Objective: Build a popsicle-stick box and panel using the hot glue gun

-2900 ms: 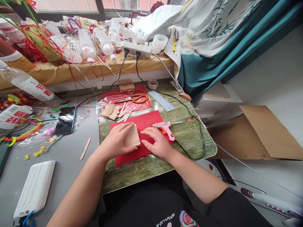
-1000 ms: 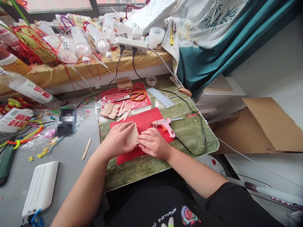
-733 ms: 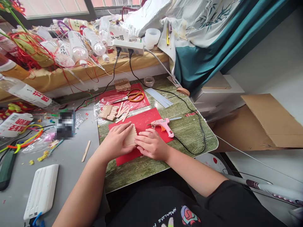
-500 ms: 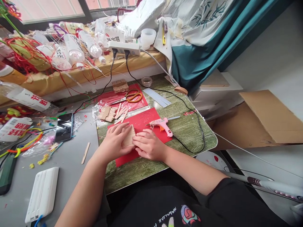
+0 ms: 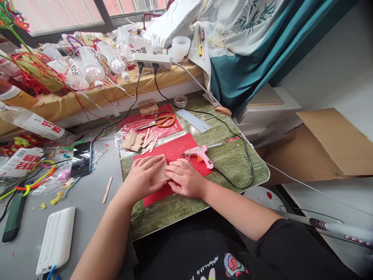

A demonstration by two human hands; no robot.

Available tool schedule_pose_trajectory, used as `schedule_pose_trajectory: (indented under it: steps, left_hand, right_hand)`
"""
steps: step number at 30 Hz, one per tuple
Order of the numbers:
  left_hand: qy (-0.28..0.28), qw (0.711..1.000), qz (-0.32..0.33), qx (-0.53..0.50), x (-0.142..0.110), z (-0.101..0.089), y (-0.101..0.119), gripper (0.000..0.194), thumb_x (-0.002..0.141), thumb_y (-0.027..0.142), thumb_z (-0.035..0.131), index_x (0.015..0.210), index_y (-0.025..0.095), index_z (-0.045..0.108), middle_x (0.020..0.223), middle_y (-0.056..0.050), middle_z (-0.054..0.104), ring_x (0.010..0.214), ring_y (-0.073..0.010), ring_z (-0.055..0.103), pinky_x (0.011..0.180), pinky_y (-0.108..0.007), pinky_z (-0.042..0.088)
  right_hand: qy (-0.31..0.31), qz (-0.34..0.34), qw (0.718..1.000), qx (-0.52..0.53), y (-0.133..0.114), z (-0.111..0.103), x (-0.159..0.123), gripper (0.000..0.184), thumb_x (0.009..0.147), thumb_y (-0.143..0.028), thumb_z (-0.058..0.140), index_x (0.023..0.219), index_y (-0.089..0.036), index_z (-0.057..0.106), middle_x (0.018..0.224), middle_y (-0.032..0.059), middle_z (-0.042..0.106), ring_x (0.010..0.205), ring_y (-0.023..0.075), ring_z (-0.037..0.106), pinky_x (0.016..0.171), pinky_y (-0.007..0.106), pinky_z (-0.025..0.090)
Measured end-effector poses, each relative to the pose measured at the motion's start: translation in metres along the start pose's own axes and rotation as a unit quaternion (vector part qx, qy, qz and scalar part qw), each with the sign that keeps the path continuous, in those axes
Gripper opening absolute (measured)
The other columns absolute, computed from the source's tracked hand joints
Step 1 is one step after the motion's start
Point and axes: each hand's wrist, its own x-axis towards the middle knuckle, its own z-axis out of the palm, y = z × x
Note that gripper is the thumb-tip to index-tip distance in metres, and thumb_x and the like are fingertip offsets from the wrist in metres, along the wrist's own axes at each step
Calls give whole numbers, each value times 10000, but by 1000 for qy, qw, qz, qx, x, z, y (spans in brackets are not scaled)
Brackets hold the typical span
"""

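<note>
Over the red sheet [image 5: 189, 142], a small panel of popsicle sticks [image 5: 159, 174] lies between my hands. My left hand [image 5: 142, 175] is closed round its left side, thumb at the near edge and fingers across the far end. Against the panel's right edge press the fingers of my right hand [image 5: 185, 177], covering that side. Just beyond my right hand rests a pink hot glue gun [image 5: 201, 154], strings of glue at its nozzle. Behind my left hand are loose popsicle sticks [image 5: 150, 142] and a banded bundle of popsicle sticks [image 5: 134, 141].
Scissors [image 5: 160, 120] lie on a second, plastic-wrapped red sheet. Glue sticks [image 5: 194, 120] and a tape roll [image 5: 180, 101] sit farther back. The glue gun's black cord [image 5: 230, 182] loops along the right. A phone [image 5: 81, 158] and white power bank [image 5: 56, 239] lie left.
My right hand, earlier apart from the panel with fingers spread, has moved left and closed onto its right edge. My left hand has stayed on the panel. The view has shifted slightly.
</note>
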Motion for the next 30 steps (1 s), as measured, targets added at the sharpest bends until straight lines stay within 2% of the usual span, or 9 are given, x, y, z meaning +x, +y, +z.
schedule_pose_trajectory:
  steps: [12, 15, 20, 30]
  left_hand:
    - [12, 1000, 8, 6, 0, 0, 0, 668, 956, 524, 662, 1571, 328, 489, 1588, -82, 557, 1432, -356, 519, 1152, -545, 390]
    - [5, 1000, 7, 7, -1, -1, 1, 680, 962, 529, 658, 1584, 327, 470, 1599, -84, 544, 1441, -357, 510, 1161, -550, 385]
    - [8, 1000, -2, -4, -3, -4, 1, 756, 949, 566, 675, 1614, 316, 416, 1619, -105, 515, 1451, -360, 503, 1173, -550, 391]
    - [17, 1000, 10, -10, -2, -2, -3, 676, 972, 559, 655, 1572, 301, 481, 1575, -88, 572, 1443, -335, 524, 1173, -524, 402]
  right_hand:
    - [-7, 8, 999, 35, 2, 1, 1, 398, 942, -217, 640, 1339, -234, 667, 1354, 105, 723, 1267, 295, 615, 1169, 560, 413]
    - [9, 8, 999, 46, 3, -1, 0, 400, 939, -226, 647, 1338, -231, 663, 1369, 107, 710, 1287, 299, 600, 1155, 545, 431]
    - [39, 47, 997, 56, 5, -3, 0, 371, 933, -226, 654, 1302, -245, 679, 1352, 99, 706, 1265, 294, 606, 1130, 531, 455]
    - [-3, 19, 998, 55, 5, 0, 1, 423, 960, -245, 636, 1381, -209, 658, 1412, 117, 697, 1327, 307, 590, 1152, 544, 442]
